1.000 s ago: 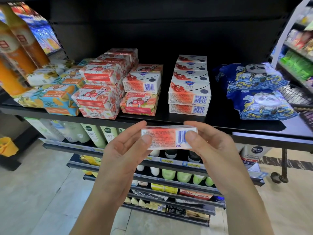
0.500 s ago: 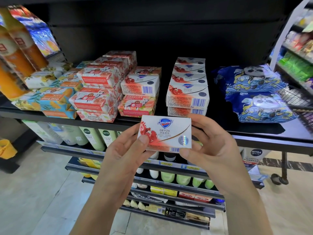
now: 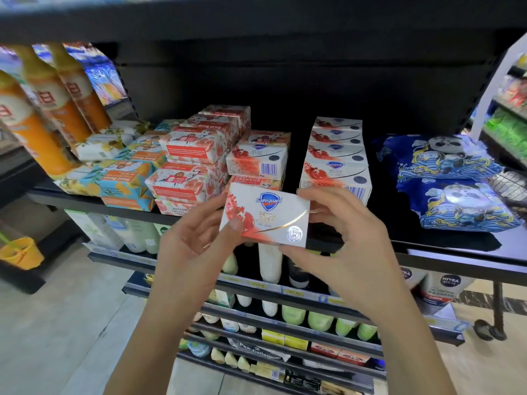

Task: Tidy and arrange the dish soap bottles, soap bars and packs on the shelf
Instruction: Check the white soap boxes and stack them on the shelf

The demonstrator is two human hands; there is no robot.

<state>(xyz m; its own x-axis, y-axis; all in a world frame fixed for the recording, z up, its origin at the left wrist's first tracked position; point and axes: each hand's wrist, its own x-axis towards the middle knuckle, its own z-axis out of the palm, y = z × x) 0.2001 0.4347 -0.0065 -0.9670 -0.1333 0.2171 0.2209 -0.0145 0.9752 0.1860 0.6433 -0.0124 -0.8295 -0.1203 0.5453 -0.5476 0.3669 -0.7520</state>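
I hold a white and red Safeguard soap box (image 3: 269,212) with its front face toward me, just before the black shelf (image 3: 456,246). My left hand (image 3: 196,240) pinches its left edge and my right hand (image 3: 336,238) pinches its right edge. Behind it stands a row of matching Safeguard boxes (image 3: 336,158), and one more Safeguard box (image 3: 256,159) lies on a goat soap pack. Red and white goat soap packs (image 3: 194,161) are stacked left of centre. Blue and orange goat soap packs (image 3: 119,181) lie further left. Orange dish soap bottles (image 3: 37,109) lean at the far left.
Two blue panda-print packs (image 3: 450,181) lie on the right of the shelf. Lower shelves (image 3: 285,317) carry bottles, tubes and small boxes. A yellow bucket (image 3: 20,252) sits on the floor at left. A second rack (image 3: 510,115) stands at far right.
The box has been turned from its barcode side to its front face and raised toward the shelf, closer to the stacks. Both hands still hold it.
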